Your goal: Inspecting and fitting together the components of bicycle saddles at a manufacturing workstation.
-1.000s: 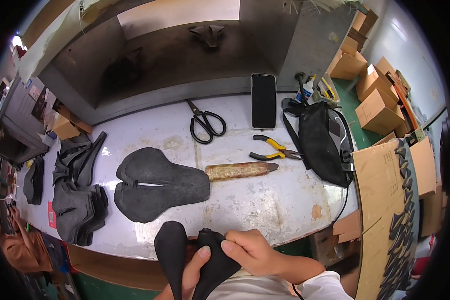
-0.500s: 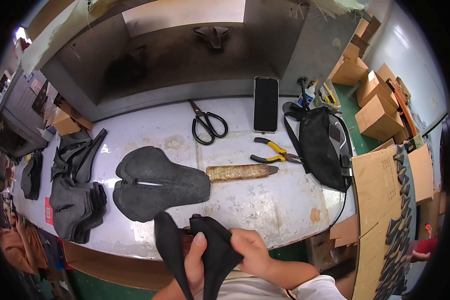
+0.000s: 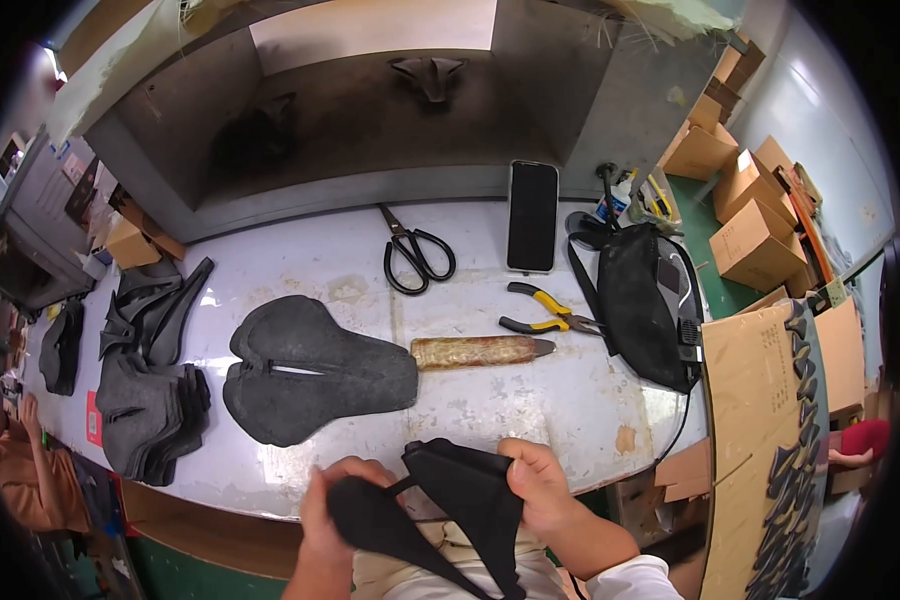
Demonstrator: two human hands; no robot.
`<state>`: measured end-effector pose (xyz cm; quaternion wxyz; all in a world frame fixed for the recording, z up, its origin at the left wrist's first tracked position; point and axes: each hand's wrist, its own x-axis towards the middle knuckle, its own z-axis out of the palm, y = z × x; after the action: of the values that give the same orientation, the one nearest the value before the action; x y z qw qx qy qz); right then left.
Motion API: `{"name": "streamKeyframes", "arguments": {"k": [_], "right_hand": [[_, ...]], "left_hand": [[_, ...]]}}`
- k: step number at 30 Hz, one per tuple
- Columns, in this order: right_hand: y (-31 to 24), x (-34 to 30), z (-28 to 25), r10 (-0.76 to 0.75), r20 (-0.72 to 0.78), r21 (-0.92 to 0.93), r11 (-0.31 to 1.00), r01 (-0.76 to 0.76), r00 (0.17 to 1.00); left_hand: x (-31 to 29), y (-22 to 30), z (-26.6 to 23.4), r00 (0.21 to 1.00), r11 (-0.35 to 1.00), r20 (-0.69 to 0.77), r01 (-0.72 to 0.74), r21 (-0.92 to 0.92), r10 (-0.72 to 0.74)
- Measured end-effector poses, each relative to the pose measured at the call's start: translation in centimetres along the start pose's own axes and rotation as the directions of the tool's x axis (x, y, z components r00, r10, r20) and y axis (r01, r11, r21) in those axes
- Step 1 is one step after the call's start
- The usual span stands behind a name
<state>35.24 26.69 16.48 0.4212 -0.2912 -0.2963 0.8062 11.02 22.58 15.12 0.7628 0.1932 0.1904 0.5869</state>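
Observation:
A soft black saddle cover (image 3: 467, 490) is spread between my hands at the table's front edge, its two lobes hanging down with a gap between them. My left hand (image 3: 328, 505) grips the left lobe from behind, its fingers partly hidden by the material. My right hand (image 3: 542, 488) pinches the right lobe's upper edge between thumb and fingers. Just beyond them lies a flat dark grey saddle pad (image 3: 320, 390) with a narrow slot in its middle. A tool with a tape-wrapped handle (image 3: 475, 351) and a short dark tip touches the pad's narrow end.
Black-handled scissors (image 3: 419, 256), a phone (image 3: 533, 215), yellow-black pliers (image 3: 545, 310) and a black bag (image 3: 642, 305) lie farther back. Stacked grey pads (image 3: 155, 420) stand at left. A grey metal hood (image 3: 370, 195) borders the back. Cardboard (image 3: 755, 430) stands right; another person (image 3: 40, 470) is at far left.
My hands have moved apart, opening out the black saddle cover. My left hand has gone left and my right hand slightly right. The things on the table have stayed put.

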Motion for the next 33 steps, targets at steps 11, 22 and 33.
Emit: {"name": "streamKeyframes", "arguments": {"k": [11,22,33], "right_hand": [[-2.8,1.5,1.4,-0.66,0.202,-0.93,0.104,0.354,0.723],[-0.3,-1.4,4.6,-0.127,0.19,-0.737,0.637,0.227,0.973],[-0.1,-0.6,4.4,-0.337,0.425,-0.737,0.41,0.537,0.84]], "left_hand": [[0.1,3.0,5.0,0.885,0.149,-0.01,-0.068,0.986,0.465],[1.5,0.6,7.5,0.79,-0.194,0.407,-0.358,0.913,0.459],[0.8,0.4,4.3,0.941,0.938,-0.177,0.314,0.146,-0.288]]}}
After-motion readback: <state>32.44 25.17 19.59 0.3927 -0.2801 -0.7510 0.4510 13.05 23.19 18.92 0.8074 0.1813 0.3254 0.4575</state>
